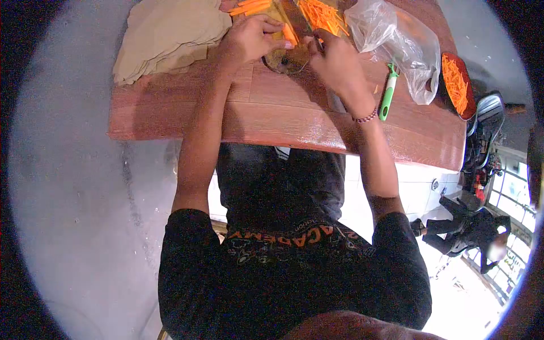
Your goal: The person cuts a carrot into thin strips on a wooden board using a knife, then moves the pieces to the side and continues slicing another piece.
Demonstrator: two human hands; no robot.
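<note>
My left hand (252, 38) holds carrot pieces (289, 35) down with its fingertips on a round-ended wooden cutting board (279, 63). A knife (297, 21) is in my right hand (338, 63), its dark blade pointing toward the far edge, just right of those pieces; the fist hides most of its handle. Right of the blade lies a heap of thin carrot shreds (324, 17). Longer carrot sticks (249, 7) rest beyond my left hand.
Stacked pale wrapper sheets (170, 37) cover the table's left. To the right are a clear plastic bag (396, 42), a green-and-white peeler (389, 93) and a dish of shredded carrot (455, 85) by the edge of the wooden table (283, 122). Another person (467, 229) is farther off.
</note>
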